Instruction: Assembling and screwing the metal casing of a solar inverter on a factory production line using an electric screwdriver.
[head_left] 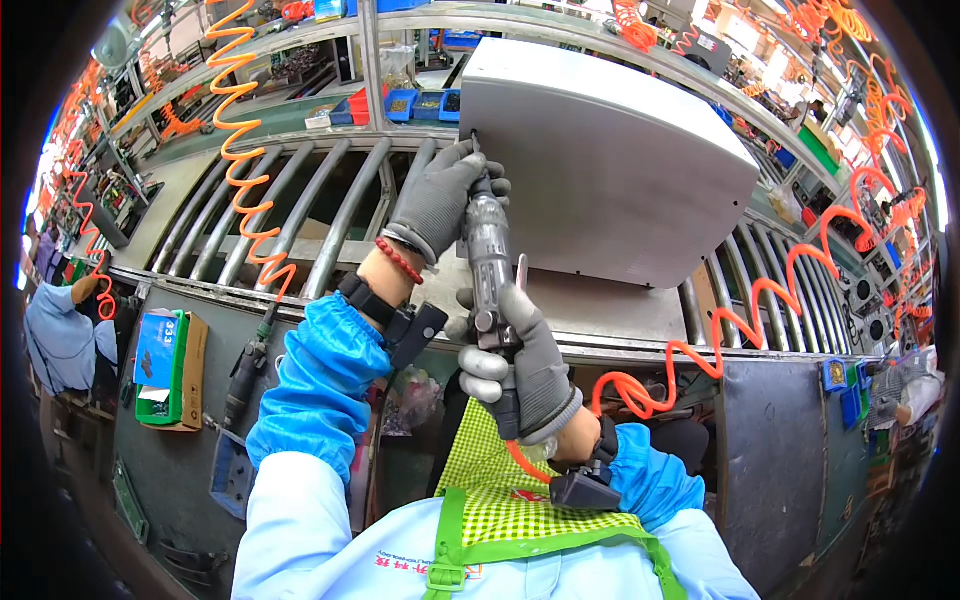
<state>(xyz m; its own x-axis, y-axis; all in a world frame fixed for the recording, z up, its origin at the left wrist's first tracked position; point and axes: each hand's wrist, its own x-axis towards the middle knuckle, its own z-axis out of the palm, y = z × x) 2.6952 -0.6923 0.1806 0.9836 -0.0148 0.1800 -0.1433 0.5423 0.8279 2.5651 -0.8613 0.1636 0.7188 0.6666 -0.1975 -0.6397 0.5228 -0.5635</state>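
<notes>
Both of my gloved hands are wrapped round one pneumatic screwdriver. My left hand grips its front end close to the bit, while my right hand closes on the rear of its body, where an orange air hose leaves it. The tool's tip points at the upper left edge of a large grey metal casing. A small dark spot shows there at the tip; whether the bit sits in a screw cannot be made out. The casing rests tilted across the roller conveyor.
A second pneumatic screwdriver lies on the dark bench at left, beside a green bin and a blue tray. Small blue parts bins stand behind the conveyor. A coiled orange hose runs along the right. Other people sit at both sides.
</notes>
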